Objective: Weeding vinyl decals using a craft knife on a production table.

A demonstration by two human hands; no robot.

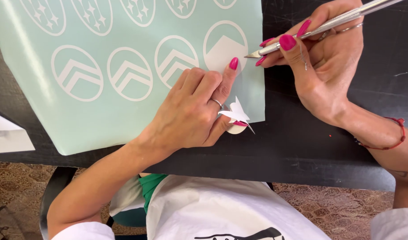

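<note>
Black scratched counter (301, 146), seen from above, with patterned flooring below its near edge. Item: pale mint vinyl sheet (101, 120) lying toward the counter's far left, cut with rows of oval chevron emblems. Step in hand, by judgement: weeding of the cut vinyl, at the emblem (224, 44) nearest the sheet's right edge, whose inner area already shows white backing. Left hand (190, 111): laid flat on the sheet, forefinger pressed just below that emblem, holding nothing in a grip; peeled white scraps (236, 114) cling to its ringed finger, over a small white disc partly hidden beneath. Right hand (324, 58): closed around a silver craft knife (310, 29), pen-fashion, blade tip at the emblem's right rim. Next move likely calls for a shallow, steady lift of the cut edge while the sheet stays pinned. Obstruction: the forefinger lies close to the blade; stuck scraps may catch. Also present: white paper (8, 135) at the counter's left edge.
</note>
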